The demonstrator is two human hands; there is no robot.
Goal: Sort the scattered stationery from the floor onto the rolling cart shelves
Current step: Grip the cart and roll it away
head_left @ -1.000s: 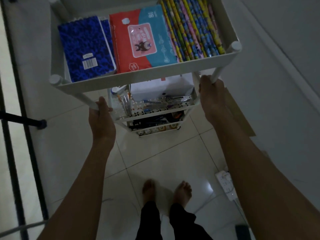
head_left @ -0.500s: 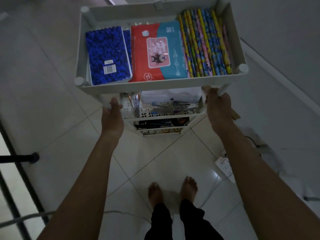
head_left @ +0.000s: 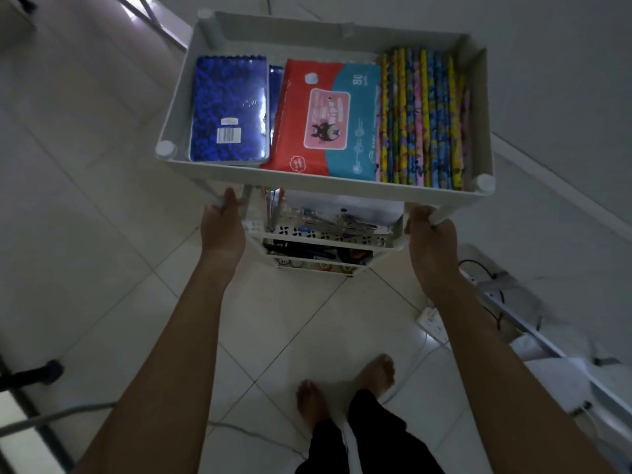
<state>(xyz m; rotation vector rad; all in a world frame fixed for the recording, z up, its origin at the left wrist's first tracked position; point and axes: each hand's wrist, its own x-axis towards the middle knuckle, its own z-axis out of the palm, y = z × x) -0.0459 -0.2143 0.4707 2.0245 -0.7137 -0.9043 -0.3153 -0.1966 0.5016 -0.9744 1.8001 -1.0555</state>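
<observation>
Power strip [head_left: 433, 323] and cables on the floor right of the rolling cart [head_left: 321, 186]; a dark stand foot [head_left: 51, 368] well left of it. Cart's top tray: blue notebook [head_left: 228, 109], red-teal wipes pack [head_left: 328, 119], patterned rolls [head_left: 422, 119]; lower shelves hold small stationery. Left hand [head_left: 222, 227] and right hand [head_left: 431, 239] each grip a cart post under that tray.

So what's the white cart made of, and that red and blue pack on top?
The cart looks like matte white plastic: thick moulded walls, round corner caps. The pack seems to be soft, glossy plastic film; it sags, creases and carries a stuck-on flap label. Neither is certain in this dim light.
</observation>
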